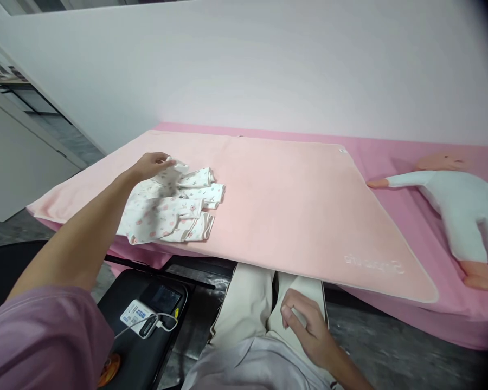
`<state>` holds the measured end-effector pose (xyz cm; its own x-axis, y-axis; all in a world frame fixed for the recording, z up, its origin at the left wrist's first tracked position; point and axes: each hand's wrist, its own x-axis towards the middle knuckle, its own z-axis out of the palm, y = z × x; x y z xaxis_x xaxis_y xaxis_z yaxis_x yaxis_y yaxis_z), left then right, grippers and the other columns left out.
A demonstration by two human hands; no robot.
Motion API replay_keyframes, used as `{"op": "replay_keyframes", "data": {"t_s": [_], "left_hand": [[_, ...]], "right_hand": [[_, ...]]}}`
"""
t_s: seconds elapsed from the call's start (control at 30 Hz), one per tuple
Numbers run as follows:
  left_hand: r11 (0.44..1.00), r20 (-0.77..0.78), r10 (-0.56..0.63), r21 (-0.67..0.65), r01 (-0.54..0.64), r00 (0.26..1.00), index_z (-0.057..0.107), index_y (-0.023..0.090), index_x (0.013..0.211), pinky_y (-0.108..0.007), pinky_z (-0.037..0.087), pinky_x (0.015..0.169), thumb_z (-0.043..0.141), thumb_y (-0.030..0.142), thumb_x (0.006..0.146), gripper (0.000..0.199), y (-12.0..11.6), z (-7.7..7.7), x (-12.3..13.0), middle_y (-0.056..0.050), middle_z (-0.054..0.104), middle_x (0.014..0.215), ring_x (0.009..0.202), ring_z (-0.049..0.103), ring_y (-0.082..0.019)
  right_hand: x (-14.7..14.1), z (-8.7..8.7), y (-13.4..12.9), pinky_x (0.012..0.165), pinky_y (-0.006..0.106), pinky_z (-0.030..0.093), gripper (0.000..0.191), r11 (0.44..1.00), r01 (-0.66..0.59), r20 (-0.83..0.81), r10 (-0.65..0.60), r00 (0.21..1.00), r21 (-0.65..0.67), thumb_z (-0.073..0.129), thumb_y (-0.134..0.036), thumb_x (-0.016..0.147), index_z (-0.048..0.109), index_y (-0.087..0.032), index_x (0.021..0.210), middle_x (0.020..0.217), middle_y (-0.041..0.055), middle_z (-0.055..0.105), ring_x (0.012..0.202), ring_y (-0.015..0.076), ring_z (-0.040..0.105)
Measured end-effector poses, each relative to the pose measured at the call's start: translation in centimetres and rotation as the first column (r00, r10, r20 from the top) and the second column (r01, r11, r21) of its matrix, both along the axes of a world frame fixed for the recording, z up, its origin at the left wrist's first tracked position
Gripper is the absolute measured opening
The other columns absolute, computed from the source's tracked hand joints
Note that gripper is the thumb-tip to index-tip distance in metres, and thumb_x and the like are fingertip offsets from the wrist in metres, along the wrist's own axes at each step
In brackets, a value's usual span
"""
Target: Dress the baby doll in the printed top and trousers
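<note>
Apparently picking from garment pile (158, 216), pinching white cloth (180, 166) in nearly closed left grip (151, 164), resting empty half-curled right grip (308, 329) over lap (250, 303), likely needing clean separation next.

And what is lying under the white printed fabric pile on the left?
The pale-pink flat mat shows around the white printed fabric pile, with darker pink cloth beneath the mat. Anything directly under the pile is covered; I cannot tell.

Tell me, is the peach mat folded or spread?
Spread: the peach mat lies opened out over the pink cloth, with patterned white clothes on its left side.
</note>
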<state>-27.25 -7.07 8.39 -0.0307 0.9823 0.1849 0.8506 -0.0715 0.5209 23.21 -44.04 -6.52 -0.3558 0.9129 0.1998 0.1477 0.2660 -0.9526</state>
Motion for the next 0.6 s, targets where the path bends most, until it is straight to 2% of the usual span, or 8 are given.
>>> {"op": "replay_keyframes", "data": {"t_s": [0.1, 0.17, 0.23, 0.33, 0.4, 0.47, 0.53, 0.6], "left_hand": [[0.988, -0.103, -0.100, 0.106, 0.111, 0.990, 0.073, 0.020, 0.102, -0.027, 0.046, 0.081, 0.067, 0.063, 0.093, 0.044, -0.1, 3.2, 4.5, -0.004, 0.075, 0.100, 0.091, 0.060, -0.018], [0.951, -0.122, -0.233, 0.181, 0.252, 0.965, 0.074, 0.020, 0.105, -0.029, 0.049, 0.081, 0.065, 0.057, 0.095, 0.040, -0.7, 5.8, 9.2, -0.007, 0.076, 0.102, 0.091, 0.062, -0.019], [0.883, -0.122, -0.383, 0.243, 0.401, 0.916, 0.075, 0.019, 0.108, -0.031, 0.051, 0.083, 0.066, 0.054, 0.096, 0.038, -1.9, 8.6, 14.9, -0.009, 0.076, 0.105, 0.093, 0.065, -0.020], [0.745, -0.120, -0.571, 0.339, 0.574, 0.812, 0.074, 0.018, 0.109, -0.034, 0.055, 0.085, 0.068, 0.050, 0.097, 0.034, -4.9, 12.1, 23.2, -0.008, 0.075, 0.105, 0.098, 0.068, -0.022], [0.674, -0.130, -0.625, 0.409, 0.616, 0.770, 0.072, 0.021, 0.110, -0.036, 0.055, 0.090, 0.065, 0.050, 0.101, 0.031, -7.1, 14.0, 27.1, -0.006, 0.073, 0.106, 0.103, 0.069, -0.022], [0.631, -0.085, -0.640, 0.509, 0.585, 0.764, 0.069, 0.024, 0.114, -0.036, 0.056, 0.093, 0.058, 0.051, 0.106, 0.031, -8.6, 15.3, 29.1, -0.006, 0.072, 0.116, 0.109, 0.069, -0.022], [0.613, 0.021, -0.656, 0.598, 0.516, 0.754, 0.063, 0.029, 0.128, -0.037, 0.057, 0.095, 0.053, 0.056, 0.108, 0.035, -9.3, 15.5, 29.5, -0.006, 0.069, 0.132, 0.116, 0.069, -0.022], [0.608, 0.122, -0.704, 0.613, 0.505, 0.700, 0.050, 0.036, 0.147, -0.040, 0.058, 0.098, 0.052, 0.064, 0.106, 0.049, -9.0, 14.3, 29.1, -0.007, 0.062, 0.146, 0.125, 0.067, -0.025]], "right_hand": [[0.8, 4.6, 4.1, 0.077, 0.037, 0.048, 0.018, 0.979, -0.043, 0.111, 0.021, 0.994, 0.198, 0.053, -0.027, 0.110, 0.059, -0.024, 0.093, 0.090, 0.0040, 0.062, 0.084, 0.0209, 0.060], [0.7, 8.5, 8.0, 0.090, 0.044, 0.053, 0.007, 0.937, -0.004, 0.175, -0.061, 0.983, 0.348, 0.060, -0.030, 0.106, 0.061, -0.027, 0.112, 0.109, 0.0080, 0.066, 0.101, 0.0258, 0.063], [0.0, 12.7, 12.7, 0.103, 0.051, 0.054, 0.036, 0.861, 0.096, 0.162, -0.201, 0.966, 0.499, 0.071, -0.037, 0.101, 0.055, -0.030, 0.133, 0.133, 0.0117, 0.062, 0.123, 0.0311, 0.061], [-1.5, 19.7, 19.7, 0.110, 0.056, 0.052, 0.072, 0.748, 0.103, 0.146, -0.259, 0.955, 0.655, 0.084, -0.047, 0.090, 0.041, -0.030, 0.145, 0.150, 0.0129, 0.052, 0.139, 0.0343, 0.053], [-1.9, 24.5, 23.1, 0.106, 0.053, 0.055, 0.075, 0.728, 0.024, 0.209, -0.228, 0.951, 0.685, 0.086, -0.044, 0.089, 0.038, -0.028, 0.144, 0.138, 0.0102, 0.060, 0.127, 0.0307, 0.062], [-1.4, 28.8, 24.9, 0.092, 0.045, 0.060, 0.067, 0.747, -0.019, 0.276, -0.222, 0.935, 0.664, 0.084, -0.036, 0.093, 0.038, -0.025, 0.141, 0.105, 0.0020, 0.066, 0.096, 0.0225, 0.068], [-0.1, 32.4, 25.2, 0.074, 0.036, 0.060, 0.073, 0.753, 0.015, 0.282, -0.265, 0.922, 0.658, 0.087, -0.032, 0.090, 0.038, -0.021, 0.142, 0.080, -0.0063, 0.058, 0.072, 0.0166, 0.062], [1.7, 35.0, 24.5, 0.066, 0.029, 0.058, 0.068, 0.766, 0.024, 0.326, -0.301, 0.896, 0.643, 0.093, -0.032, 0.084, 0.052, -0.018, 0.136, 0.082, -0.0045, 0.063, 0.074, 0.0142, 0.062]]}}
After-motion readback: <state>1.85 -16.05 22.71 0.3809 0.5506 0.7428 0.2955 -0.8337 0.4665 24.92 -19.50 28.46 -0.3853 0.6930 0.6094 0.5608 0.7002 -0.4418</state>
